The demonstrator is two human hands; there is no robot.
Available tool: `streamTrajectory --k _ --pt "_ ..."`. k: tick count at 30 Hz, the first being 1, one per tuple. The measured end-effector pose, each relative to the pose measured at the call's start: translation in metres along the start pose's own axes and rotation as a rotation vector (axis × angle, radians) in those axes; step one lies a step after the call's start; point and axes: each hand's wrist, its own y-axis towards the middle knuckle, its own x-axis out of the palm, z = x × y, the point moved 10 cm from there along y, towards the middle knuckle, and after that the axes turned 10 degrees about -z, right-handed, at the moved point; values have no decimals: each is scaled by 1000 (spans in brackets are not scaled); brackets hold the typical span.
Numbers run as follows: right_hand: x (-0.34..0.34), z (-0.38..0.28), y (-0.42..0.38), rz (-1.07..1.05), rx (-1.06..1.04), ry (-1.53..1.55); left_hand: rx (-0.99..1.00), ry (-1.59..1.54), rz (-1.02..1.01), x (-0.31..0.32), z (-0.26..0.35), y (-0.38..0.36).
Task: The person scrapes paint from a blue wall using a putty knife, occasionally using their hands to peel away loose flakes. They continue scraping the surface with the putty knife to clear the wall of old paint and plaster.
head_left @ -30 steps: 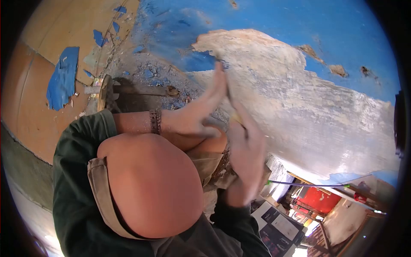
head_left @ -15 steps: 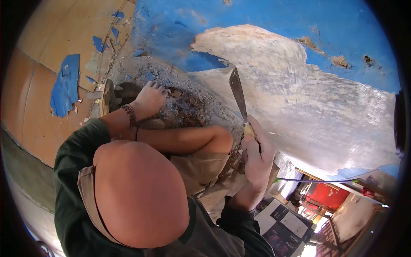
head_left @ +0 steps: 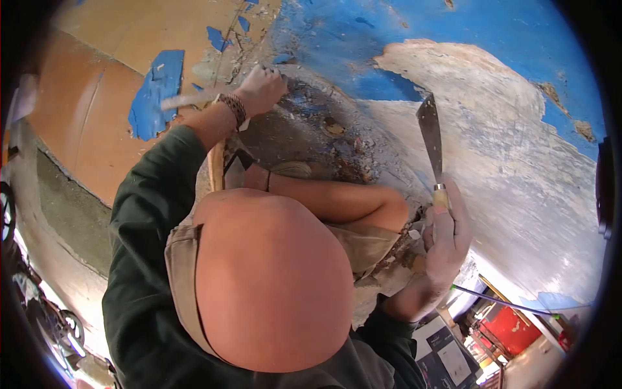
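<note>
My right hand (head_left: 447,227) is wrapped round the short wooden handle of a scraper (head_left: 431,133). Its metal blade points up, close to a bared, whitish patch (head_left: 483,129) in the blue painted surface (head_left: 337,32). My left hand (head_left: 262,89), with a beaded bracelet (head_left: 234,109) at its wrist, is curled closed above grey rubble (head_left: 311,107); what it holds, if anything, is hidden. A pale, blurred stick (head_left: 191,100) shows beside that wrist, over the edge of a large blue paint flake (head_left: 159,91).
Smaller blue flakes (head_left: 217,39) lie on the tan tiled floor (head_left: 71,110). My bent leg (head_left: 343,198) and knee (head_left: 275,285) fill the middle. A printed box (head_left: 447,353), a purple cord (head_left: 499,300) and a red object (head_left: 508,329) are at the lower right.
The whole view has shifted, with the scene farther right. My left hand has moved away from my leg, up over the rubble; the stick is now blurred. My right hand still grips the scraper.
</note>
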Motion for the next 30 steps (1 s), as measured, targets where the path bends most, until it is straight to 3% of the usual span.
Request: streamTrajectory --k 4,8,10,12,15,16,19,23,26,28,30 --pt "4 3 3 -36 21 -2 -1 142 23 -6 -20 -7" --pt "7 6 7 -37 36 -18 151 -452 -34 -78 60 -32" --pt "6 3 6 -40 26 -43 434 -790 580 -126 94 -62" --pt "1 2 2 -14 46 -25 579 -965 913 -163 107 -97" --pt "-12 -5 -7 18 79 -105 759 -1149 924 -192 133 -113" --pt "-16 -4 -8 37 81 -121 874 -1159 742 -189 160 -99" --pt "-10 -8 -3 61 15 -216 938 -1413 741 -189 184 -90" --pt "1 -17 -5 4 15 -326 960 -1430 505 -187 187 -91" --pt "-13 -14 -2 82 61 -251 960 -1431 607 -198 192 -89" --pt "6 -30 12 22 -138 -450 928 -1483 624 -188 190 -79" --pt "7 -24 7 29 -110 -421 891 -1539 639 -186 182 -81"
